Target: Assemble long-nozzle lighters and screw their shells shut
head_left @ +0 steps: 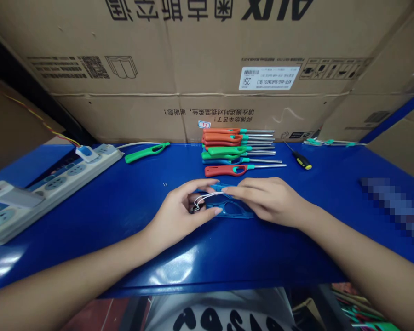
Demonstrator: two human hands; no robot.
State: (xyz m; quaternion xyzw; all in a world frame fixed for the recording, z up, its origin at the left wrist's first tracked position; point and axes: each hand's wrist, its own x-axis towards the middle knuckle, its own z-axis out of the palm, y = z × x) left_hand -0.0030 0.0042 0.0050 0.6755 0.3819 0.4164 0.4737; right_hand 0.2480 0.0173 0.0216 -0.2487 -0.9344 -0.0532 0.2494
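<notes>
Two blue shell halves of a lighter handle (232,210) lie on the blue table between my hands. My left hand (177,209) is closed on their left end, thumb on the near half and fingertips at the far one. Thin white wires (207,195) curve from a small black part (195,209) by my left fingers toward the far half. Fingers of my right hand (274,200) press together on the far half and the wire ends; what lies under them is hidden. Beyond my hands lies a stack of long-necked gas lighters (226,138) in orange, green, blue and red.
A screwdriver (301,160) lies at the back right, a green handle shell (147,152) at the back left. Two tiny pins (164,184) rest left of my hands. A power strip (55,186) with plugs runs along the left. A large cardboard box (152,59) stands behind.
</notes>
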